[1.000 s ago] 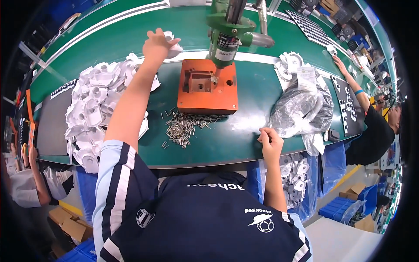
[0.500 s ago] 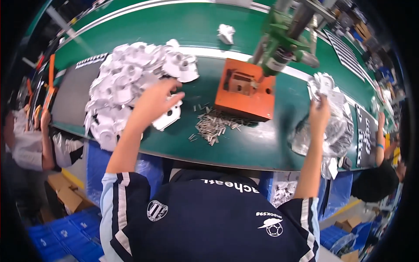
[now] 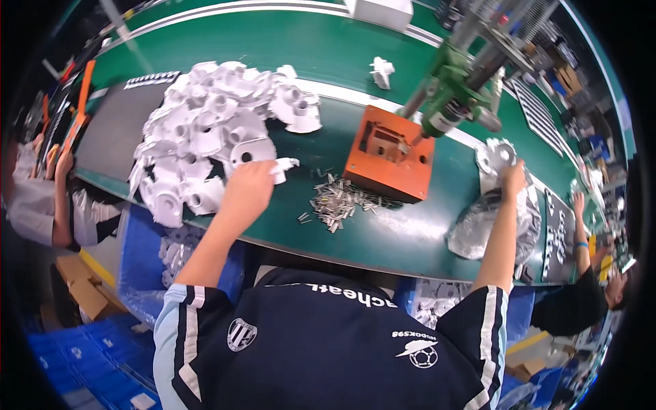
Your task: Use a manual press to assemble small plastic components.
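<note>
Pinching a white molded piece (image 3: 284,168) left of center, the left hand (image 3: 250,186) has its fingers curled in narrow around it, right beside a heap of white parts (image 3: 205,123): smooth, plastic-looking shells with round tubes and holes. Over on the right, the right hand (image 3: 512,179) has its fingers at the edge of a rounded white part (image 3: 497,156); can't tell if they're actually gripping. Crinkly clear bag (image 3: 471,229) just below that. Mid-frame there's a loose scatter of thin, shiny metal pins (image 3: 333,205) next to a blocky orange fixture (image 3: 393,176), with a green press (image 3: 451,102) above. Bench (image 3: 389,236) is smooth dark green, slightly glossy. Blue bins (image 3: 137,253) and cardboard boxes (image 3: 85,287) lower left, plus a co-worker (image 3: 37,212) at far left.
</note>
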`<control>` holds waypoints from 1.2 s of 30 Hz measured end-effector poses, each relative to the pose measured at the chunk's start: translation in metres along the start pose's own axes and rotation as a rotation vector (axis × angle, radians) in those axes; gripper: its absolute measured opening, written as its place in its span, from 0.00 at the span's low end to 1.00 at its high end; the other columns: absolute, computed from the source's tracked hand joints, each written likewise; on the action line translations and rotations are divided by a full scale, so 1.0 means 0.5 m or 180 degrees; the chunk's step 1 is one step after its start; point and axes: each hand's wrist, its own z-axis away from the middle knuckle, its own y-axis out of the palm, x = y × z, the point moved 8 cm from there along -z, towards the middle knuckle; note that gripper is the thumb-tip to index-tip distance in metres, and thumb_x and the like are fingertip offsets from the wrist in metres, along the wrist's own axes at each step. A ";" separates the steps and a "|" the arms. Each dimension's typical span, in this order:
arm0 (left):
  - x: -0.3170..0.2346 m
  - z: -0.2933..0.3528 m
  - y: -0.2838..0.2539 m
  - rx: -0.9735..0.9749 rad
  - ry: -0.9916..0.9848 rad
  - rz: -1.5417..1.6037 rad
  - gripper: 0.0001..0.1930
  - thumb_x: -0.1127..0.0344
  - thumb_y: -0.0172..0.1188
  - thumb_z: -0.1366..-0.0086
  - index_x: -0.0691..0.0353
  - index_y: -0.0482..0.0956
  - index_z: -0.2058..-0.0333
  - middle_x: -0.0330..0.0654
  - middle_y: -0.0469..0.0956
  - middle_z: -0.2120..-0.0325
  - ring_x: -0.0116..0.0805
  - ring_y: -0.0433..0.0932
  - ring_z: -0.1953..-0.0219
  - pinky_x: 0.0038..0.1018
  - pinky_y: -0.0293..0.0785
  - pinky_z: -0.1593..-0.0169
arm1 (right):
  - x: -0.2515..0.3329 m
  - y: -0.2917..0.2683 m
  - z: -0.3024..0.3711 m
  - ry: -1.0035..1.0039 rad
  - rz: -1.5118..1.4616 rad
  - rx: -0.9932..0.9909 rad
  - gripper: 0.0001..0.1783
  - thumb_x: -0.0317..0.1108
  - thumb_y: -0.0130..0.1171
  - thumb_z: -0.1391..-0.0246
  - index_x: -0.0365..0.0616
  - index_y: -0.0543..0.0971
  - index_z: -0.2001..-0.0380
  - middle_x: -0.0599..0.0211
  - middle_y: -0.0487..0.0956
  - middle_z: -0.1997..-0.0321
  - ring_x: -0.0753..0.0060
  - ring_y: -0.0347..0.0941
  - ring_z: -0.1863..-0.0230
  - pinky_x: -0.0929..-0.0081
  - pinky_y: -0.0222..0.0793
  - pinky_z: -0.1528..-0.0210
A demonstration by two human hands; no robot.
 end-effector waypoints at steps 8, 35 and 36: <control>-0.010 -0.011 -0.026 -0.0386 -0.0678 0.2269 0.15 0.79 0.49 0.47 0.65 0.64 0.59 0.41 0.67 0.67 0.25 0.68 0.62 0.22 0.65 0.55 | 0.079 -0.248 0.140 -0.0435 -0.2543 -0.1426 0.12 0.34 0.55 0.48 0.35 0.72 0.66 0.57 0.72 0.64 0.64 0.68 0.62 0.71 0.64 0.56; -0.215 -0.016 0.125 -0.0376 -0.0712 0.4329 0.19 0.78 0.41 0.41 0.67 0.66 0.50 0.43 0.70 0.56 0.29 0.74 0.57 0.25 0.76 0.58 | 0.485 -0.299 0.699 -0.1435 -0.5389 0.2851 0.32 0.31 0.58 0.49 0.44 0.57 0.43 0.55 0.64 0.42 0.68 0.65 0.49 0.71 0.61 0.49; -0.218 -0.018 0.109 -0.0529 -0.0457 0.3862 0.19 0.79 0.41 0.41 0.67 0.67 0.50 0.43 0.70 0.56 0.29 0.73 0.56 0.25 0.75 0.57 | 0.485 -0.299 0.698 -0.1438 -0.5338 0.2909 0.36 0.33 0.60 0.50 0.44 0.54 0.42 0.56 0.66 0.45 0.68 0.66 0.51 0.71 0.63 0.50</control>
